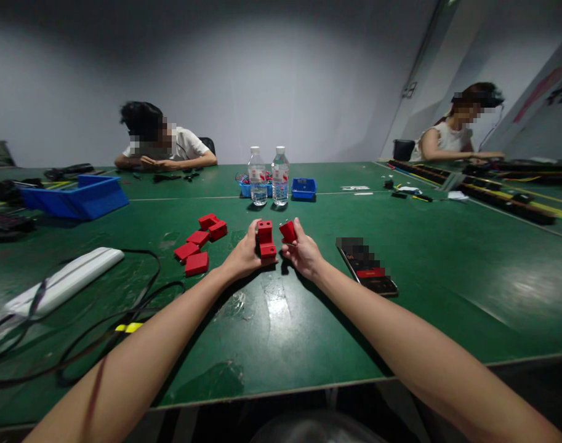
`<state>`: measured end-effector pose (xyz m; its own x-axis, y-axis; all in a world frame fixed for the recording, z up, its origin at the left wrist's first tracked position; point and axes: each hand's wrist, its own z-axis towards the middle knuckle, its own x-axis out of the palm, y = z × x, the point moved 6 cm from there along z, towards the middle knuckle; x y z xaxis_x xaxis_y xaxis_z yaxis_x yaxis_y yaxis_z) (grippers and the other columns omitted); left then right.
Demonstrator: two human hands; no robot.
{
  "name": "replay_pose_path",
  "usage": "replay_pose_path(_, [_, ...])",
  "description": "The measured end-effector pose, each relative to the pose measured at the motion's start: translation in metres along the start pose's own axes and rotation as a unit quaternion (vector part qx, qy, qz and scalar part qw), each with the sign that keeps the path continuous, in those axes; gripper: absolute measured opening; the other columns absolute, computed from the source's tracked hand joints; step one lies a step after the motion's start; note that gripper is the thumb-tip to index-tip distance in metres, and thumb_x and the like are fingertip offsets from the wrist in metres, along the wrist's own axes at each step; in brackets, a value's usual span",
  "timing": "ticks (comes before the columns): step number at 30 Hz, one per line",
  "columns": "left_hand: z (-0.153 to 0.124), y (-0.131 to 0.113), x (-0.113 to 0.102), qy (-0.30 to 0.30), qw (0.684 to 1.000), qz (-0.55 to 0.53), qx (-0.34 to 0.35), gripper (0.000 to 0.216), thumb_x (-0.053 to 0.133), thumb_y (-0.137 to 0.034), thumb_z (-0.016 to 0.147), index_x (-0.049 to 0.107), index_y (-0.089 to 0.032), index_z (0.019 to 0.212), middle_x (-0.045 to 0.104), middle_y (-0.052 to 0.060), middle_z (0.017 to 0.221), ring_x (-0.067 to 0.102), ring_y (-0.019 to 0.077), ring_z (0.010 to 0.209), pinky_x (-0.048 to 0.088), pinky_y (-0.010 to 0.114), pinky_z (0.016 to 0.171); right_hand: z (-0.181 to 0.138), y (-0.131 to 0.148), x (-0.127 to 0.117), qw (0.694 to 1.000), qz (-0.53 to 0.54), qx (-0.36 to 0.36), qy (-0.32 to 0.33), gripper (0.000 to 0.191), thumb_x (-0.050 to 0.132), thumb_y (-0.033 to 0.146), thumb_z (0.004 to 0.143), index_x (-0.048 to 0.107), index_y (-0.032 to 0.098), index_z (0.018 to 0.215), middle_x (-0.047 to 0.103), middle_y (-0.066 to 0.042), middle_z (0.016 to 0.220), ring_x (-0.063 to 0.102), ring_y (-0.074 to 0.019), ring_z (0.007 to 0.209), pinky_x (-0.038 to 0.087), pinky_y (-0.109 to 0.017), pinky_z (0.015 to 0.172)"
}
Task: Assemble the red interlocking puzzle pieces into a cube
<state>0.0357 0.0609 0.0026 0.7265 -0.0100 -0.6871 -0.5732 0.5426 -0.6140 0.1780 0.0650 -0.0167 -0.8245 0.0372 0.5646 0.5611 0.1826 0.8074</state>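
Note:
My left hand (244,253) is closed on a red notched block (266,240) with small holes in its top and lower step. It is held upright just over the green table (336,344). A smaller red block (288,231) with small metal-looking pins at its upper end is pinched between the thumb and fingers of my right hand (305,252). The two red pieces are close together but apart. Left of my left hand lie several loose red blocks (197,263) in a loose cluster.
Two water bottles (281,178) stand ahead, near a small blue tray (303,189). A phone (366,266) lies right of my right hand. A white power strip (63,283) with black cables and a blue bin (77,198) are at left. Two people sit across the table.

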Motion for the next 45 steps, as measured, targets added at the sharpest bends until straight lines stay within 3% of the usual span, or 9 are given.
replay_pose_path(4, [0.000,0.002,0.000,0.001,1.000,-0.004,-0.002,0.102,0.073,-0.042,0.064,0.011,-0.019,0.141,0.057,0.012,0.118,0.062,0.0257,0.102,0.047,0.042,0.091,-0.001,0.003,0.002,0.997,-0.022,-0.063,0.033,0.028,0.078,0.028,0.068,0.058,0.014,0.084,0.066,-0.001,0.072,0.055,-0.0053,0.047,0.045,-0.015,0.044])
replay_pose_path(10, [0.000,0.002,0.000,-0.002,1.000,-0.019,0.004,0.100,0.074,-0.038,0.064,0.013,-0.019,0.140,0.055,0.015,0.125,0.061,0.0268,0.109,0.047,0.041,0.093,-0.008,0.010,0.005,0.975,-0.118,-0.186,0.032,0.045,0.079,0.027,0.060,0.057,0.018,0.098,0.065,0.002,0.081,0.057,-0.0081,0.061,0.046,-0.017,0.053])
replay_pose_path(15, [-0.001,0.001,-0.001,-0.002,1.000,-0.026,0.000,0.102,0.075,-0.038,0.063,0.012,-0.018,0.141,0.055,0.016,0.126,0.061,0.0267,0.109,0.047,0.041,0.093,-0.011,0.016,0.007,0.951,-0.173,-0.254,0.037,0.040,0.076,0.023,0.063,0.059,0.019,0.099,0.065,0.000,0.092,0.060,-0.0108,0.079,0.050,-0.020,0.073])
replay_pose_path(21, [-0.001,0.003,0.000,-0.001,1.000,-0.031,0.003,0.102,0.075,-0.038,0.064,0.011,-0.018,0.142,0.056,0.017,0.126,0.061,0.0268,0.110,0.047,0.042,0.094,-0.014,0.018,0.011,0.923,-0.242,-0.294,0.050,0.023,0.069,0.025,0.071,0.063,0.020,0.094,0.065,0.000,0.087,0.059,-0.0110,0.072,0.050,-0.021,0.065])
replay_pose_path(25, [0.000,0.005,0.001,-0.003,1.000,-0.029,0.005,0.103,0.074,-0.038,0.064,0.011,-0.018,0.142,0.057,0.016,0.125,0.063,0.0264,0.106,0.047,0.042,0.093,-0.015,0.018,0.012,0.910,-0.269,-0.311,0.049,0.022,0.066,0.030,0.074,0.064,0.020,0.094,0.065,-0.002,0.088,0.058,-0.0122,0.070,0.048,-0.021,0.060])
replay_pose_path(34, [-0.001,0.003,0.001,-0.003,1.000,-0.029,-0.002,0.104,0.074,-0.042,0.064,0.011,-0.017,0.142,0.058,0.016,0.124,0.062,0.0273,0.107,0.048,0.042,0.092,-0.023,0.025,0.018,0.822,-0.400,-0.404,0.041,0.022,0.059,0.026,0.078,0.062,0.021,0.099,0.060,-0.007,0.099,0.060,-0.0174,0.083,0.053,-0.030,0.068])
replay_pose_path(38, [0.000,0.003,0.001,0.000,1.000,-0.018,-0.002,0.104,0.074,-0.042,0.064,0.010,-0.018,0.142,0.056,0.017,0.125,0.061,0.0280,0.109,0.048,0.043,0.092,-0.037,0.033,0.025,0.774,-0.441,-0.454,0.026,0.024,0.058,0.019,0.075,0.062,0.019,0.099,0.057,-0.010,0.108,0.058,-0.0215,0.097,0.052,-0.032,0.075])
replay_pose_path(45, [-0.001,0.000,-0.001,-0.001,1.000,-0.013,0.006,0.099,0.070,-0.042,0.067,0.010,-0.016,0.142,0.057,0.016,0.124,0.061,0.0278,0.109,0.047,0.042,0.092,-0.044,0.034,0.032,0.737,-0.441,-0.506,0.074,0.041,0.055,0.010,0.069,0.054,0.020,0.109,0.058,-0.009,0.115,0.058,-0.0194,0.092,0.051,-0.033,0.078])
